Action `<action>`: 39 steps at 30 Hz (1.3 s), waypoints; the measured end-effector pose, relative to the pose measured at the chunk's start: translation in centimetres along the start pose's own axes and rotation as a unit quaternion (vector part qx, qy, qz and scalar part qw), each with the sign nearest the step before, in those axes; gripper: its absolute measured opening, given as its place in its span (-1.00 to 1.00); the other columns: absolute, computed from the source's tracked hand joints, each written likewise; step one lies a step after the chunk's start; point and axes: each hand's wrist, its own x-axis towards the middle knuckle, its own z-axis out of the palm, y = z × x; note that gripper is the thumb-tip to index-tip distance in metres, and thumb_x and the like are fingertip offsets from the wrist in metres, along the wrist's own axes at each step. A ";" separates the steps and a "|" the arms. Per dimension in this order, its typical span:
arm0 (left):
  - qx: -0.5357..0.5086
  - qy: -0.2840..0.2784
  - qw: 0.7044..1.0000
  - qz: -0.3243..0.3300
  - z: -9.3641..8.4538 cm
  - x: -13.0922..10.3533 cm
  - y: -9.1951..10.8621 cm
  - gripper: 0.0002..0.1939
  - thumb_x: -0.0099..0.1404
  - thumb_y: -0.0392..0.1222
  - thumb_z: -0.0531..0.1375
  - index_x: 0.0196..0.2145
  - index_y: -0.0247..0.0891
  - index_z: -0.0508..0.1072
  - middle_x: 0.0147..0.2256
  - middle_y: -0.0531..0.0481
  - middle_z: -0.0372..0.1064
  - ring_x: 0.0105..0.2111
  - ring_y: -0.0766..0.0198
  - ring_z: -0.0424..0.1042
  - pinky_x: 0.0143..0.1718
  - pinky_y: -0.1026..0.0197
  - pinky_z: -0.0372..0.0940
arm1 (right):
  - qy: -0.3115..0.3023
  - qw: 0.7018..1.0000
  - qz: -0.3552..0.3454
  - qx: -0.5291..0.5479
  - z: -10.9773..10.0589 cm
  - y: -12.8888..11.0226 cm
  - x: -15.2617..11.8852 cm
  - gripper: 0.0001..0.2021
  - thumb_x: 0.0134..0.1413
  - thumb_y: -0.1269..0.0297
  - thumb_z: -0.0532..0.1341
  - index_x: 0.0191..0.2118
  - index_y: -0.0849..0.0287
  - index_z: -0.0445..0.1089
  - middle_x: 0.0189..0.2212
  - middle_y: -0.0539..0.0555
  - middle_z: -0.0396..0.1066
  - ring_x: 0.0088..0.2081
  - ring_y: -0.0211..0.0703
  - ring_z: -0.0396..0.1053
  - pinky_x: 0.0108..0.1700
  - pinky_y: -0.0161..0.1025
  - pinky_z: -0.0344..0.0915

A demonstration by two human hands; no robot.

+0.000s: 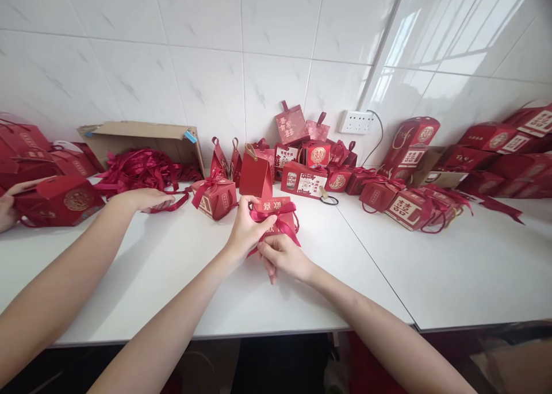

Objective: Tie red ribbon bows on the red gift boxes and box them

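A small red gift box (273, 204) with pale lettering sits on the white table in front of me, tied with a dark red ribbon bow (282, 213). My left hand (248, 227) is closed on the box's left side, with the thumb pressed over the bow. Below the bow, my right hand (282, 256) pinches a tail of the ribbon between thumb and fingers. The far side of the box and part of the knot are hidden behind my fingers.
On the left, another person's hand (144, 199) holds a ribbon, and a second hand (7, 207) touches a red box (60, 201). A cardboard box (142, 130) contains piled ribbons (138, 169). Several red boxes (304, 180) line the wall below a power socket (356, 122).
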 end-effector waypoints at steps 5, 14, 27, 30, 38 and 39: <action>0.002 0.006 1.000 -0.009 0.0 0.0 0.2 -0.61 0.01 -0.20 0.26 -0.27 -0.18 0.12 -0.25 0.05 0.19 -0.26 0.28 0.31 -0.17 0.20 0.23 | -0.012 1.000 0.000 0.003 -0.4 -0.1 -0.1 -0.70 0.10 0.12 0.10 -0.52 0.21 0.25 -0.79 -0.15 0.22 -0.78 -0.37 0.24 -0.70 -0.46 0.17; -0.007 0.008 1.000 -0.006 0.1 0.0 -0.3 -0.61 0.00 -0.19 0.25 -0.27 -0.18 0.13 -0.23 0.02 0.20 -0.17 0.23 0.30 -0.10 0.17 0.19 | -0.041 0.999 0.032 -0.004 -0.1 0.0 0.0 -0.75 0.12 0.19 0.06 -0.51 0.19 0.22 -0.79 -0.16 0.22 -0.79 -0.38 0.23 -0.70 -0.46 0.17; -0.011 -0.002 1.000 -0.014 -0.1 0.0 -0.3 -0.61 0.02 -0.20 0.26 -0.26 -0.17 0.14 -0.23 0.04 0.18 -0.20 0.26 0.30 -0.11 0.19 0.20 | -0.194 0.971 0.105 -0.093 -2.8 -1.7 -0.8 -0.72 0.08 0.08 0.13 -0.38 0.22 0.35 -0.61 -0.06 0.39 -0.74 -0.39 0.28 -0.72 -0.46 0.17; -0.018 -0.007 1.000 -0.012 0.0 0.1 -0.4 -0.60 0.01 -0.17 0.28 -0.25 -0.17 0.14 -0.24 0.05 0.19 -0.23 0.26 0.30 -0.13 0.19 0.21 | -0.242 0.948 0.134 -0.159 -6.2 -3.5 -2.1 -0.61 -0.05 -0.05 0.22 -0.40 0.26 0.39 -0.62 -0.05 0.37 -0.76 -0.41 0.22 -0.78 -0.46 0.03; -0.034 -0.010 0.999 -0.029 0.0 0.1 -0.8 -0.58 -0.02 -0.17 0.29 -0.27 -0.19 0.15 -0.25 0.04 0.23 -0.25 0.24 0.33 -0.17 0.16 0.23 | -0.054 0.960 0.165 -0.221 -9.1 -2.9 -1.9 -0.55 -0.15 -0.10 0.28 -0.47 0.29 0.39 -0.63 0.01 0.39 -0.76 -0.41 0.22 -0.77 -0.46 0.03; -0.037 -0.012 0.999 -0.028 0.0 0.1 -0.8 -0.58 -0.02 -0.17 0.29 -0.26 -0.18 0.15 -0.25 0.04 0.23 -0.25 0.24 0.33 -0.17 0.17 0.23 | -0.058 0.962 0.161 -0.212 -8.8 -2.7 -1.8 -0.58 -0.14 -0.07 0.28 -0.46 0.29 0.39 -0.63 0.01 0.40 -0.76 -0.40 0.22 -0.76 -0.45 0.06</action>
